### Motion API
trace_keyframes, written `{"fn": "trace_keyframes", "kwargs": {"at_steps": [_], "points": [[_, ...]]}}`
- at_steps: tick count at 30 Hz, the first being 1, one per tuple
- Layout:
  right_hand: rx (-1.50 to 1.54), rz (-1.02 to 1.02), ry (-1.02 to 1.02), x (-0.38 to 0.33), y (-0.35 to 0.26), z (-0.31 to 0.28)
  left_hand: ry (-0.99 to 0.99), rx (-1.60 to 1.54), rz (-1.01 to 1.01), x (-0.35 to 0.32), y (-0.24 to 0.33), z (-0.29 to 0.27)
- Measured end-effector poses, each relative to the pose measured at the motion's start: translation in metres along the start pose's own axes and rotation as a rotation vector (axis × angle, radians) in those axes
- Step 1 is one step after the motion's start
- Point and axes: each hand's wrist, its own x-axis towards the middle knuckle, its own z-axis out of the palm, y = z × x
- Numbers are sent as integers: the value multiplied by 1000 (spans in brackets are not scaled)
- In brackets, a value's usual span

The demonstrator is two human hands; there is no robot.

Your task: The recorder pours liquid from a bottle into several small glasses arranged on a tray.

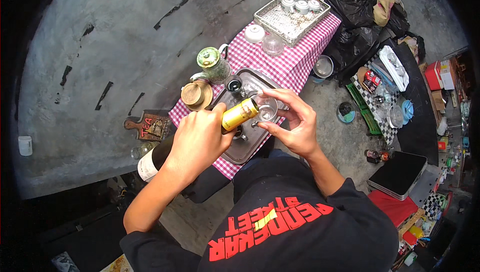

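Landmark for all positions: the metal tray [252,148] on the red-and-white checked cloth [300,57].

Left hand [197,142]: closed in a full grip around a dark bottle [160,154] with a gold foil neck [239,114]. The bottle is tilted almost level, its base out past the tray's left edge, its neck over the tray's middle. A white label shows near the base (print not recorded).

Right hand [295,124]: fingers curled, thumb and fingertips pinching a small clear glass [266,108] above the tray's middle. The bottle mouth meets the glass rim; whether liquid is passing cannot be told.

On the tray, toward its far end: a small dark cup [233,84], with what appear to be further clear glass pieces beside it, indistinct.

Just beyond the tray's far-left corner: a glass teapot with a green lid [212,64], and a round wooden lid or coaster [195,94] beside it.

Further up the cloth from the tray: a white lidded bowl [254,33], a clear glass vessel [273,44], and a wire basket [290,22] holding small white cups.

Left of the tray, off the cloth: a wooden board [150,126].

Right of the tray, on the floor: black bags [355,2] and mixed clutter.
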Motion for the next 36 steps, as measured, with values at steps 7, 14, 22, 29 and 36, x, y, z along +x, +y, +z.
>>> {"fn": "trace_keyframes", "kwargs": {"at_steps": [7,14,22,29,36], "points": [[-15,-70,29,3,1,1,-30,41,-20,1,4,-5],[-98,-66,-55,5,-2,-2,-50,81,-8,0,3,-7],[-142,-86,-75,7,0,0,-92,110,-17,-1,0,-10],[-183,-162,-19,8,6,4,-100,138,-21,-1,1,-12],[-182,-195,-36,9,9,4,-121,156,-37,-1,3,-14]]}}
